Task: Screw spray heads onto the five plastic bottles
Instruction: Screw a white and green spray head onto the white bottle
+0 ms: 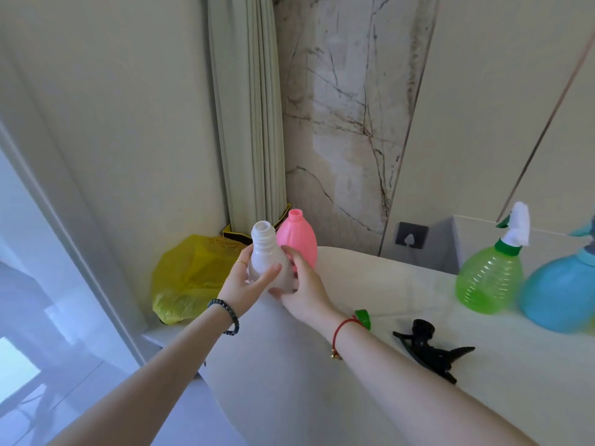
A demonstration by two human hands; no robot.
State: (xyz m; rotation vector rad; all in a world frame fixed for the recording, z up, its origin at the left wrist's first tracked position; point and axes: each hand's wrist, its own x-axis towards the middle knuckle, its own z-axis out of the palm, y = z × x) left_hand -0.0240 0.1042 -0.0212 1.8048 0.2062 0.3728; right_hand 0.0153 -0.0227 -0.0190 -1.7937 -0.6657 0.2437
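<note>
A white plastic bottle [265,252] with an open threaded neck stands upright at the table's far left edge. My left hand [249,283] wraps its left side and my right hand [301,284] holds its lower right side. Just behind it stands a pink bottle [297,239], also without a head. A black spray head [431,349] lies on the table to the right of my right forearm. A green part [363,318] shows partly behind my right wrist. At the right stand a green bottle [489,278] with a white and green spray head and a blue bottle [561,294], cut by the frame edge.
The white table [322,365] has a rounded left edge. A yellow plastic bag [190,278] lies on the sill beyond it, near the curtain [251,123]. A wall socket [410,235] with a plug sits behind the table.
</note>
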